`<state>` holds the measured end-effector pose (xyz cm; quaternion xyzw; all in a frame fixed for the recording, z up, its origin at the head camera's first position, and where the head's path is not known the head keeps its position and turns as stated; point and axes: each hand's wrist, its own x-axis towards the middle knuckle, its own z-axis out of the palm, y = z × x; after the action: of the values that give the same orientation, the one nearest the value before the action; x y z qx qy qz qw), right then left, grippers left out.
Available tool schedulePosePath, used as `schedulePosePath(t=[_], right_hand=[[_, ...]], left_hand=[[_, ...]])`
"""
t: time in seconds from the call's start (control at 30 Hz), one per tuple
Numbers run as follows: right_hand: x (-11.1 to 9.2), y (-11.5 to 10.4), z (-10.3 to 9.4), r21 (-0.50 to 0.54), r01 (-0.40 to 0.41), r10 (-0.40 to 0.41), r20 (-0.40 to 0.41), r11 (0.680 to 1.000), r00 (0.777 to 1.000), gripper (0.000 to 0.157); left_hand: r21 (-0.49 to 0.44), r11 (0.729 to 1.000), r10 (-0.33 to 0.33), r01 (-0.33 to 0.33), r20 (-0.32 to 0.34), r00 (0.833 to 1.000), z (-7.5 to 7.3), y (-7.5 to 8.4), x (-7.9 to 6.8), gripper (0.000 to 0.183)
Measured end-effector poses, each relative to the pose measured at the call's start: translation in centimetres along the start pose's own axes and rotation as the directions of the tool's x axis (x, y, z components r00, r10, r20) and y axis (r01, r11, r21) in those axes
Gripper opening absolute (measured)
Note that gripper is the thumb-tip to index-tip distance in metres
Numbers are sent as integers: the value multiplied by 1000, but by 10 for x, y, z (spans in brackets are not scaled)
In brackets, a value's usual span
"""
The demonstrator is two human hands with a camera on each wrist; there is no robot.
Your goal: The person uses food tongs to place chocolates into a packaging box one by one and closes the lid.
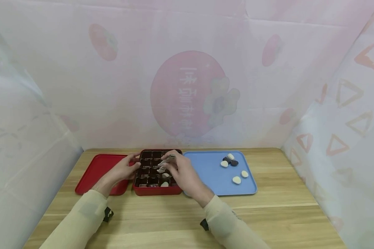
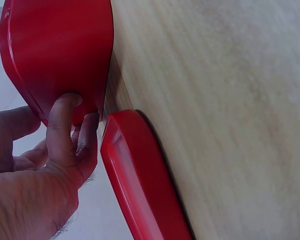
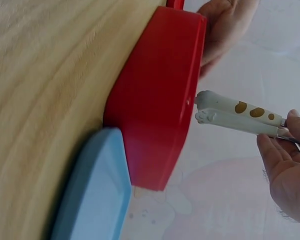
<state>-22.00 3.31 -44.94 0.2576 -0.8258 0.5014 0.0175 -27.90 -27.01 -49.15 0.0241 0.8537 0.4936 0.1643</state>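
My right hand (image 1: 187,173) pinches a pair of pale paw-tipped tweezers (image 3: 240,114) with brown spots. Their tips point down over a red box (image 1: 158,192) with a dark divided insert; whether they hold a piece, I cannot tell. White pebble-like pieces, including one in the front row (image 1: 164,184), lie in compartments on the box's right side. Against the box's left wall, my left hand (image 1: 123,170) touches with its fingertips, as the left wrist view also shows.
Left of the box lies a red lid-like tray (image 1: 101,169), partly under the left forearm. On the right, a blue tray (image 1: 202,169) carries several white pieces (image 1: 236,180) and dark pieces (image 1: 234,163). All stand on a wooden table (image 1: 149,221), with printed sheets around it.
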Motion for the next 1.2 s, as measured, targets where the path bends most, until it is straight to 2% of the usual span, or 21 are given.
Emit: schedulePosePath(t=[0.5, 0.87, 0.97, 1.0, 1.07, 1.2], right_hand=[[-6, 21, -54, -54, 0, -9, -157, 999, 988, 21], [-14, 44, -98, -100, -47, 21, -248, 994, 969, 23], [-16, 51, -109, -103, -67, 38, -266, 992, 963, 23], [-17, 53, -113, -98, -72, 42, -272, 993, 961, 23], [-19, 58, -119, -87, -75, 47, -284, 993, 958, 23], [-25, 66, -133, -81, -76, 48, -307, 994, 951, 23]], left_hand=[[-5, 1000, 2, -2, -4, 1000, 1, -3, 2, 68], [-3, 1000, -3, 3, -6, 1000, 1, -3, 1, 69], [-12, 1000, 16, -16, 6, 1000, -2, -12, 7, 71], [-31, 998, 50, -50, 13, 999, -5, -21, 13, 72], [-41, 997, 67, -66, 21, 998, -7, -26, 15, 73], [-38, 997, 67, -66, 17, 998, -5, -18, 11, 71]])
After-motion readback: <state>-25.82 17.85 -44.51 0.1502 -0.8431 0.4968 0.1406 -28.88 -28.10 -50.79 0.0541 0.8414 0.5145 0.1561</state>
